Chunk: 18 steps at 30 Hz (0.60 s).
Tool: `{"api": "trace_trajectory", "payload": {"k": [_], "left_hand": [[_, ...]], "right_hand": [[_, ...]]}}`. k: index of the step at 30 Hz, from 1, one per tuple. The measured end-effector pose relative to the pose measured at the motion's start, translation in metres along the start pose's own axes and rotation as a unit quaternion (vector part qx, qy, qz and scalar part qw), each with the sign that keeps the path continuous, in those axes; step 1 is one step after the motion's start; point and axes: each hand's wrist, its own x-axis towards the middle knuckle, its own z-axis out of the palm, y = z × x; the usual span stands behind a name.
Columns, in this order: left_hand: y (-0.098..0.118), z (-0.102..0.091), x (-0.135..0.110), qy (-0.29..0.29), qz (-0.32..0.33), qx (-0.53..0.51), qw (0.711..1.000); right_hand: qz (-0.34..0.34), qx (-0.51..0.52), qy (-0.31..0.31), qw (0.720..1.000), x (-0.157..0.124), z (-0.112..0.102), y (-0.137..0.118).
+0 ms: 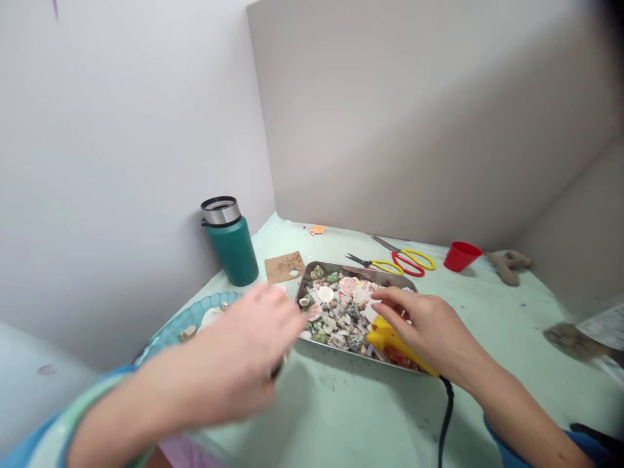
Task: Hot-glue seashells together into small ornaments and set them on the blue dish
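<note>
My left hand (248, 344) is smeared by motion in front of a blue scalloped dish (168, 325) with some shells in it. Its fingertips are hidden; a small dark patch shows under the palm, too blurred to name. Over the right end of a metal tray (341, 353) is my right hand (424, 322), fingers stretched out and apart. Many small seashells (336, 318) fill that tray. Beneath the right hand a yellow glue gun (385, 335) rests across the tray's near right corner, its handle partly covered by the hand. I see nothing between the right fingertips.
A green bottle (234, 250) without a lid stands at the left wall, beside a brown card (285, 267). Behind the tray lie yellow-handled scissors (426, 260) and a second, smaller pair (363, 261). Farther right are a red cup (461, 257) and driftwood (509, 265). A black cord (446, 416) runs toward me.
</note>
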Motion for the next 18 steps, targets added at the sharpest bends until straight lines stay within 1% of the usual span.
{"api": "trace_trajectory", "payload": {"k": [1,3,4,5,6,7,8,9,10,11,12,13,14,15,16,17,18], "left_hand": [[0.016,0.022,-0.003,-0.064,0.035,0.017,0.997],[0.038,0.060,-0.007,-0.157,0.054,0.055,0.985],[0.045,0.072,-0.008,-0.174,0.056,0.055,0.982],[0.047,0.078,-0.009,-0.179,0.058,0.039,0.981],[0.045,0.078,-0.010,-0.176,0.057,0.009,0.983],[0.040,0.073,-0.010,-0.157,0.053,-0.039,0.985],[0.030,0.064,-0.010,-0.121,0.034,-0.095,0.987],[0.017,0.055,-0.009,-0.076,-0.015,-0.135,0.988],[0.001,0.046,-0.007,0.006,-0.107,-0.150,0.983],[-0.018,0.039,-0.003,0.115,-0.215,-0.140,0.960],[-0.039,0.036,0.001,0.235,-0.310,-0.110,0.915],[-0.060,0.035,0.007,0.323,-0.373,-0.083,0.866],[-0.081,0.036,0.013,0.377,-0.417,-0.075,0.824],[-0.101,0.039,0.019,0.408,-0.451,-0.090,0.789],[-0.119,0.043,0.024,0.420,-0.476,-0.130,0.762],[-0.133,0.047,0.030,0.425,-0.491,-0.175,0.741],[-0.145,0.051,0.034,0.426,-0.495,-0.189,0.734]], "right_hand": [[-0.005,-0.002,0.001,1.000,0.000,0.000,0.000],[-0.017,-0.005,0.000,1.000,-0.001,0.000,-0.001],[-0.022,-0.007,0.000,1.000,-0.002,0.000,-0.002],[-0.024,-0.010,0.000,1.000,-0.002,0.001,-0.002],[-0.025,-0.014,0.000,1.000,-0.002,0.001,-0.003],[-0.026,-0.017,-0.001,1.000,-0.002,0.002,-0.003],[-0.025,-0.021,-0.003,0.999,-0.002,0.002,-0.002],[-0.025,-0.023,-0.007,0.999,-0.002,0.002,-0.002],[-0.024,-0.026,-0.011,0.999,-0.002,0.002,-0.001],[-0.025,-0.028,-0.015,0.999,-0.002,0.002,-0.001],[-0.025,-0.030,-0.019,0.999,-0.002,0.002,-0.001],[-0.025,-0.030,-0.021,0.999,-0.002,0.001,0.000],[-0.026,-0.029,-0.023,0.999,-0.002,0.001,0.000],[-0.028,-0.025,-0.026,0.999,-0.002,0.001,0.000],[-0.030,-0.021,-0.027,0.999,-0.002,0.001,0.000],[-0.032,-0.017,-0.029,0.999,-0.003,0.000,0.000],[-0.034,-0.015,-0.028,0.999,-0.003,0.000,0.000]]}}
